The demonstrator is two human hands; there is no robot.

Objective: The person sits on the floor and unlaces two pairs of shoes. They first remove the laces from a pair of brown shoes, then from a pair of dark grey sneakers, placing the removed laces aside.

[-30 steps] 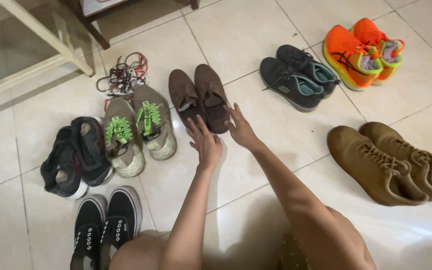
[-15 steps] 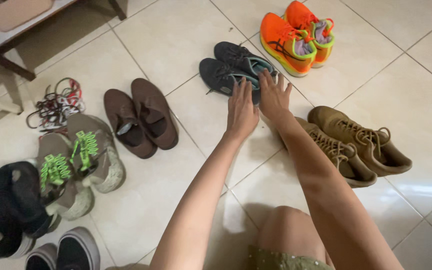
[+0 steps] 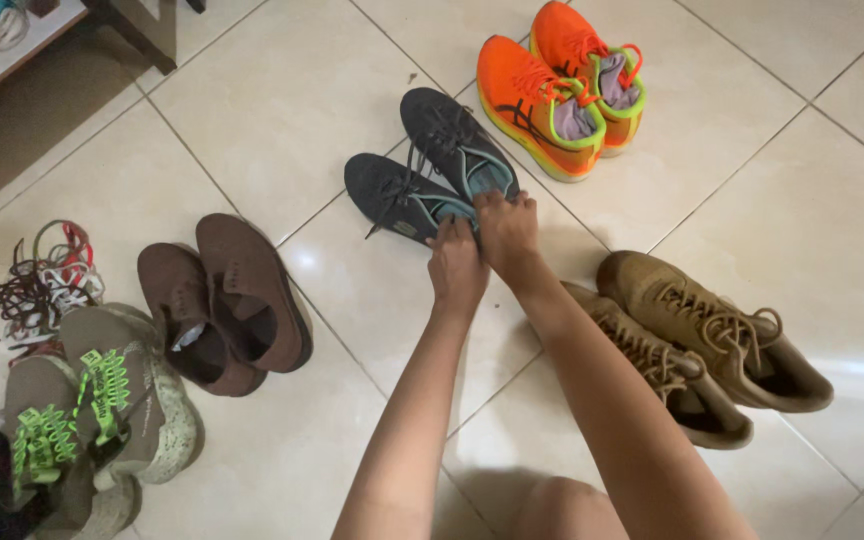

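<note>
Two dark grey mesh sneakers with teal lining (image 3: 432, 170) sit side by side on the cream tiled floor (image 3: 282, 100), toes pointing away, and both hands are at their heel ends. Left hand (image 3: 455, 268) has its fingers curled onto the heel of the left sneaker, right hand (image 3: 508, 232) has fingers closed around the heel collar of the right one, so each hand is gripping one shoe, and the hands touch each other.

Just beyond that pair: two bright orange running shoes with lime green trim (image 3: 564, 85), side by side. Just right of the forearms: two tan lace-up suede shoes (image 3: 702, 340), the nearer one partly hidden behind the right arm. Off to the left, well apart: two brown slip-on shoes (image 3: 227, 300), one overlapping the other. Further left, two beige sneakers with neon green laces (image 3: 92, 400), and behind them one tangled pile of loose laces (image 3: 37, 285). So five pairs counted, ten shoes, plus something black at the bottom-left edge that I can't make out.
</note>
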